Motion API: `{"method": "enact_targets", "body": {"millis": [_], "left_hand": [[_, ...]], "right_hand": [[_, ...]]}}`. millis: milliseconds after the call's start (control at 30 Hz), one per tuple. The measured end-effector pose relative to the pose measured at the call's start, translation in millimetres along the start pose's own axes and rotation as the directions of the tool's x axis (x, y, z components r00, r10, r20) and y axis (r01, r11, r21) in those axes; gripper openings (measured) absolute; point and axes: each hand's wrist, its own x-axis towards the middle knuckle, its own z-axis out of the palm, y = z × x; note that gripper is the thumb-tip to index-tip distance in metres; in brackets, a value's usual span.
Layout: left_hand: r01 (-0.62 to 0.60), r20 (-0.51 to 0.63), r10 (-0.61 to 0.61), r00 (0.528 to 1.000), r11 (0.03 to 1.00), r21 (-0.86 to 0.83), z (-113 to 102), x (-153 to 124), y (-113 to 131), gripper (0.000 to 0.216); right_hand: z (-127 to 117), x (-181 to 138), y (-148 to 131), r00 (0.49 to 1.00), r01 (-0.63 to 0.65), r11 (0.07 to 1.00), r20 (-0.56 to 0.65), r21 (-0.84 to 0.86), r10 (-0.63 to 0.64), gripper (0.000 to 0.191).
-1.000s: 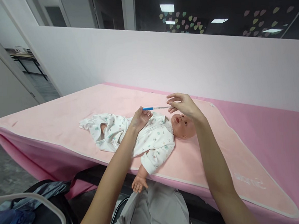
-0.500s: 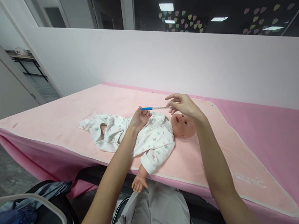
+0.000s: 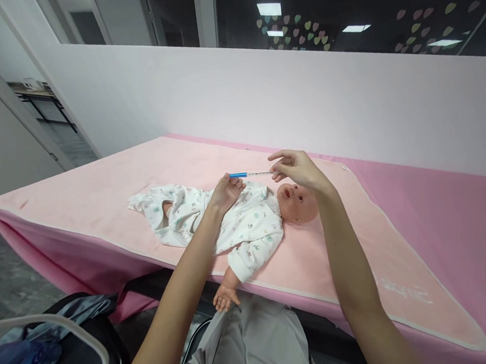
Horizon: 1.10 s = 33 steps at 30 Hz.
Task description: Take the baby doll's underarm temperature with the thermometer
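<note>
You held the slim marked rod (image 3: 238, 175) nearly level above the chest of the doll (image 3: 252, 220). The fingers of your left hand (image 3: 228, 190) pinched its blue end, while the thumb and fingers of your right hand (image 3: 294, 168) gripped the thin clear end, just above the doll's head, the upper fingers extended. The doll lay on its back in patterned white clothes on the pale pink mat (image 3: 120, 175), one arm hanging over the near edge of the cloth-covered bench (image 3: 459, 210).
</note>
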Motion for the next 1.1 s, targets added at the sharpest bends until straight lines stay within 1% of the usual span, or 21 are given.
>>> {"method": "enact_targets", "body": {"millis": [267,500,600,767,1000,1100], "left_hand": [[-0.007,0.020,0.007,1.000,1.000,-0.016,-2.6,1.1,-0.9,0.031],[-0.001,-0.013,0.001,1.000,1.000,-0.008,-3.9,2.1,-1.0,0.030],[0.005,-0.008,-0.005,1.000,1.000,-0.006,-5.1,2.4,-1.2,0.030],[0.014,0.011,-0.014,1.000,1.000,0.002,-6.8,3.5,-1.7,0.031],[0.007,0.016,-0.008,1.000,0.999,0.037,-4.0,3.0,-1.2,0.033],[-0.002,0.011,0.001,1.000,0.996,0.092,-1.9,1.7,-1.1,0.034]], "right_hand": [[0.6,0.3,-0.7,1.000,-0.010,1.000,-0.005,0.015,0.010,0.021],[0.6,1.0,-2.0,0.998,0.013,0.996,-0.070,0.085,-0.007,0.014],[0.2,1.8,-1.4,0.995,0.030,0.993,-0.100,0.114,-0.018,0.016],[0.2,2.1,-0.7,0.992,0.061,0.988,-0.121,0.143,-0.044,0.026],[-1.3,3.2,2.9,0.992,0.099,0.987,-0.095,0.126,-0.088,0.029],[1.7,-0.7,-3.1,0.983,0.136,0.989,-0.133,0.056,-0.128,0.025]]}}
